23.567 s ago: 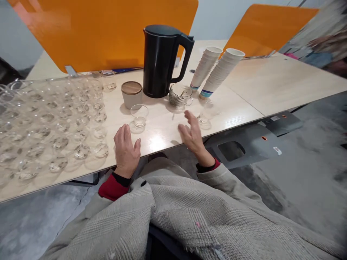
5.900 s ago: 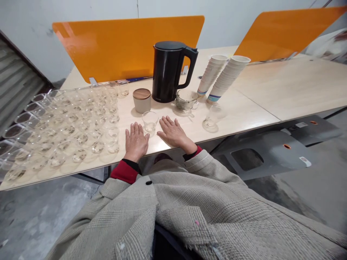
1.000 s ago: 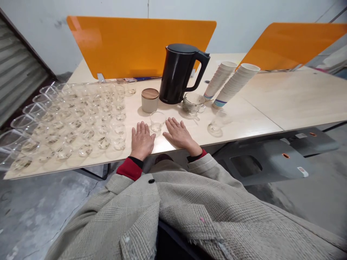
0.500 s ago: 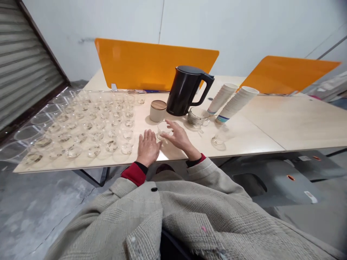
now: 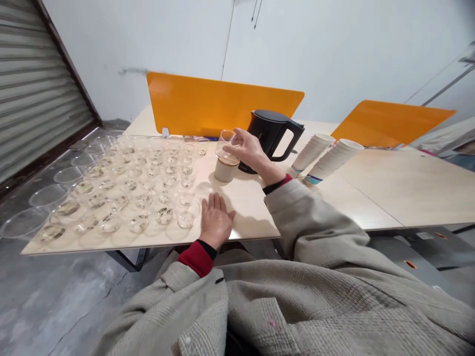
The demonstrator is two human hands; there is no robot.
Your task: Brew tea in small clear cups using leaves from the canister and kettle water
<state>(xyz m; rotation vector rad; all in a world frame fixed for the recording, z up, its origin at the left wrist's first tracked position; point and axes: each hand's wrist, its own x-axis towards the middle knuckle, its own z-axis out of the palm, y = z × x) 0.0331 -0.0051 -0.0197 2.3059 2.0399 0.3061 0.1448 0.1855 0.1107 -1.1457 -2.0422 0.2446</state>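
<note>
One head-worn camera gives the only view, facing forward and down over the coat (image 5: pixel 260 296) at close range. The hands (image 5: pixel 216 223) sit mid-view above the desk (image 5: pixel 371 183); beyond, it reaches the far wall (image 5: pixel 319 49), with a roller shutter (image 5: pixel 37 89) at far left and floor (image 5: pixel 74 296) at near left.

Clear, glossy plastic is being shown by the held cup (image 5: pixel 223 144) and the tumblers (image 5: pixel 143 200). A glossy black finish is being presented by the electric kettle (image 5: pixel 273 135), a matt grey one by the canister (image 5: pixel 225 172). Matt paper is being seen in the paper cups (image 5: pixel 334 160). Light is being reflected by the smooth orange desk divider (image 5: pixel 222 106) and the wood-grain counter (image 5: pixel 374 188). Coarse woven cloth is being displayed by the coat (image 5: pixel 322 242).
</note>
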